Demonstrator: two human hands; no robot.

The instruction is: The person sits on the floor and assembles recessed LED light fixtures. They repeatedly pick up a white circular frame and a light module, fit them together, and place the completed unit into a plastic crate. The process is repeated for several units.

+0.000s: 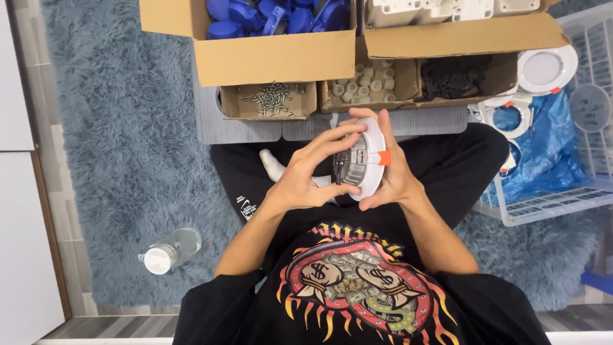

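Observation:
I hold a round white light fitting (371, 161) on edge above my lap, its grey back plate with wiring facing left and an orange clip on its right side. My right hand (394, 172) cups the fitting from behind and below. My left hand (308, 172) grips its rim, with fingertips on the back plate's top and thumb at the bottom.
Ahead stand cardboard boxes: blue plastic caps (274, 16), white parts (440, 9), screws (271, 100), small white cylinders (365, 83), black pieces (454, 76). At right a white basket (549, 201) holds more round fittings on a blue bag. A water bottle (169, 250) lies on the rug at left.

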